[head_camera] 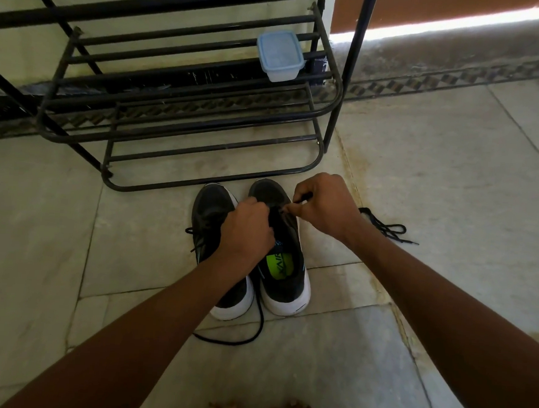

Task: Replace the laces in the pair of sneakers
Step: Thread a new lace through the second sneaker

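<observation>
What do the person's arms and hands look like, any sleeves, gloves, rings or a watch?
Both forearms are bare right up to the picture's bottom edge, with no sleeves in view. The left hand and the right hand wear no gloves. No watch, bracelet or band shows on either wrist, and no ring shows on the visible fingers, though some fingers are curled out of sight.

Black sneakers (pixel 252 250) side by side — loose lace (pixel 383 225) right of them.

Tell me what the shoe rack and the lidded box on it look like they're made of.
Shoe rack: looks like metal tubing painted dark and semi-glossy; its thin round bars bend in smooth curves. Lidded box: probably plastic, with a pale blue lid and a translucent, cloudy body.
</observation>
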`<move>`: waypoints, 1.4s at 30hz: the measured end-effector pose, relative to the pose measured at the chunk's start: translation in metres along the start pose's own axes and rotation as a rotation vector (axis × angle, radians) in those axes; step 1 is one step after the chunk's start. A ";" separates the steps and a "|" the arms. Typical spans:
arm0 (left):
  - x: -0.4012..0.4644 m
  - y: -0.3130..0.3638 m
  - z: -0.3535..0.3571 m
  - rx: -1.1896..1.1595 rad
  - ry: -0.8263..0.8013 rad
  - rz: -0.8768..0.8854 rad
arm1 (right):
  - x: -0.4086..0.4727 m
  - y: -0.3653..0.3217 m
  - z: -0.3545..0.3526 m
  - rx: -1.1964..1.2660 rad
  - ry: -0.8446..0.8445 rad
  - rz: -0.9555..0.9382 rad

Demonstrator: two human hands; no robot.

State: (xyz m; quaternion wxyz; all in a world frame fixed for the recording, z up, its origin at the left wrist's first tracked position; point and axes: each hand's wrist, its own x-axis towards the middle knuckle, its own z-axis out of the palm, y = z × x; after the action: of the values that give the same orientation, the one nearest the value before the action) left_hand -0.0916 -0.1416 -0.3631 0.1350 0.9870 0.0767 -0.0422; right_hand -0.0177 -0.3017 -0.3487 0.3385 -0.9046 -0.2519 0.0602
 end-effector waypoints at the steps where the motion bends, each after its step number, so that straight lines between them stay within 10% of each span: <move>1: 0.000 0.000 0.001 -0.001 0.001 -0.003 | -0.001 -0.002 0.001 -0.001 -0.001 -0.016; 15: -0.001 0.002 -0.003 -0.064 -0.007 -0.016 | -0.015 -0.016 -0.020 0.045 -0.098 0.037; 26: -0.008 -0.013 -0.015 -0.343 -0.091 -0.251 | -0.070 0.011 -0.003 -0.089 -0.557 0.238; 34: -0.001 -0.021 -0.015 -0.350 -0.107 -0.336 | -0.075 -0.008 0.013 -0.154 -0.043 0.198; 42: -0.007 -0.008 -0.028 -0.367 -0.056 -0.230 | -0.074 -0.010 0.034 -0.251 -0.023 0.206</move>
State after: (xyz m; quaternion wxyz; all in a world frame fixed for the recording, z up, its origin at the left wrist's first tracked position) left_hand -0.0980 -0.1268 -0.3375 0.3089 0.9290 0.1916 -0.0700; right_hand -0.0952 -0.3119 -0.3728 0.2120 -0.9601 -0.1671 0.0728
